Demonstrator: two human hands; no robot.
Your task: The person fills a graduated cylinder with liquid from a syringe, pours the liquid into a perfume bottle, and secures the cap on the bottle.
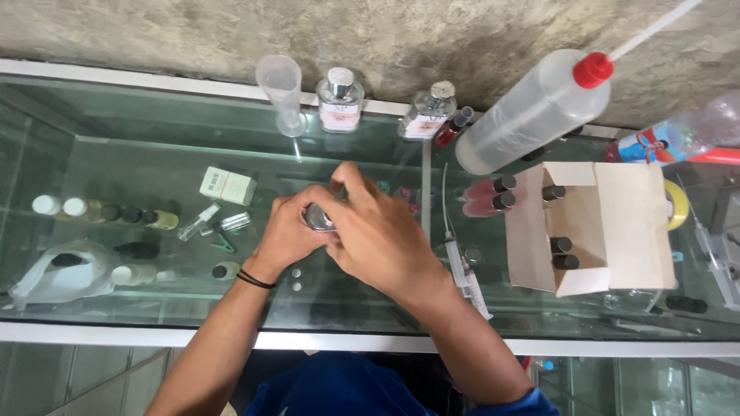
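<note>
Over the glass tabletop (154,316), both hands meet at centre. The left hand (287,231) has its grip clenched around a small silvery metal piece (317,219), steadying it, while the right hand (378,235) grasps it from above, fingers curled as if twisting. At 12 o'clock stand a clear plastic measuring cylinder (281,92) and square glass perfume bottles (340,100); at 3 o'clock, an open cardboard box (617,231).

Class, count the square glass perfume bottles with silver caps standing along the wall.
2: one perfume bottle beside the measuring cylinder, another right of it. Others may be hidden.
</note>
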